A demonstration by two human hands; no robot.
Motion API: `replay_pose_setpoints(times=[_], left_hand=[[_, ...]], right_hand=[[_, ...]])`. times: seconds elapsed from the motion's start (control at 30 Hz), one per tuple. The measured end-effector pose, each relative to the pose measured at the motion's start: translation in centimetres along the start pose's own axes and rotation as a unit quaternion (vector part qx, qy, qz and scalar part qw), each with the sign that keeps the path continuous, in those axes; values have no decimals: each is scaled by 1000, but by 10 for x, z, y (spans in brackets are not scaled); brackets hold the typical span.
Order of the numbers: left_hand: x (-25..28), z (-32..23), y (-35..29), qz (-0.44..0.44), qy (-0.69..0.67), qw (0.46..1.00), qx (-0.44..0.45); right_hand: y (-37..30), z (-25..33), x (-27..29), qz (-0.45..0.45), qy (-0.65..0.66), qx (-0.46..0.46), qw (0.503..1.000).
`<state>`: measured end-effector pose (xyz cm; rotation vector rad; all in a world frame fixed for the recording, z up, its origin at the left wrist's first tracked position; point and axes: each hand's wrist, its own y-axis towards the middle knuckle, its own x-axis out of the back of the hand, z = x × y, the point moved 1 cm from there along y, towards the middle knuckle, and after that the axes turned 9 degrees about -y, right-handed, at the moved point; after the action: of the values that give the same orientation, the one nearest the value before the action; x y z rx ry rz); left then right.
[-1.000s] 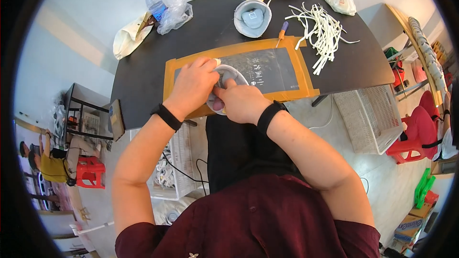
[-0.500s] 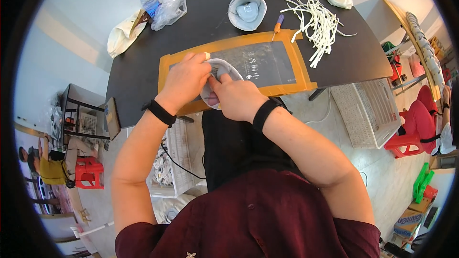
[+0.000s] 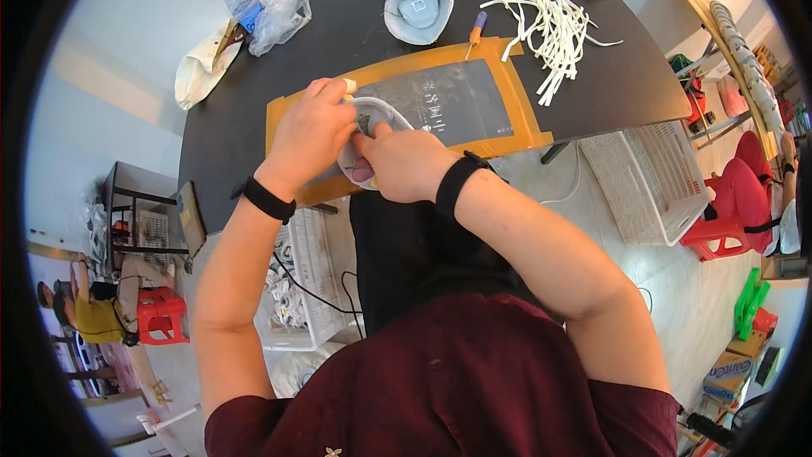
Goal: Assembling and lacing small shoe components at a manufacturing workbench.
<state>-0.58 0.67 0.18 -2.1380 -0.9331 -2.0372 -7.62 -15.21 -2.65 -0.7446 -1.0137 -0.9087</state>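
Low over the near edge of the table, both hands close on a grey-white, rounded, cup-like piece (image 3: 385,110) with a pale rim. My left hand (image 3: 306,134) grips its left side with curled fingers, and a pale yellow wrap shows on one fingertip. From the right, my right hand (image 3: 413,164) reaches in, its fingers bent into the hollow; their tips are partly hidden. Under the hands lies a dark panel edged with brown tape (image 3: 529,123). Farther back stands a similar grey cup-like piece (image 3: 396,24) with a light-blue pad (image 3: 419,10) inside.
An awl-like tool (image 3: 479,27) with a purple and orange handle lies near a bundle of white laces (image 3: 554,38). A water bottle (image 3: 241,5), plastic bag (image 3: 279,13) and cream cloth item (image 3: 203,68) sit back left. White crates (image 3: 647,178) stand below; people sit at both sides.
The view has shifted slightly, so the table and things on it appear a little farther left. Both hands keep their hold on the cup-like piece, with little finger movement.
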Motion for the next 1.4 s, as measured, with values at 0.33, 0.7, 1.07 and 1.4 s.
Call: replay_pose_setpoints(times=[0.33, 0.7, 1.07, 1.4], left_hand=[[3, -4, 0, 22, -34, 998, 57], [-2, -1, -8, -2, -22, 1000, 16], [27, -26, -38, -23, -111, 988, 109], [33, -80, -60, 175, -566, 783, 189]], right_hand=[[-2, 2, -4, -37, -7, 2, 999], [8, 8, 3, 1, -29, -21, 999], [-71, 0, -7, -313, 27, 90, 945], [-129, -8, 32, -141, 3, 238, 961]])
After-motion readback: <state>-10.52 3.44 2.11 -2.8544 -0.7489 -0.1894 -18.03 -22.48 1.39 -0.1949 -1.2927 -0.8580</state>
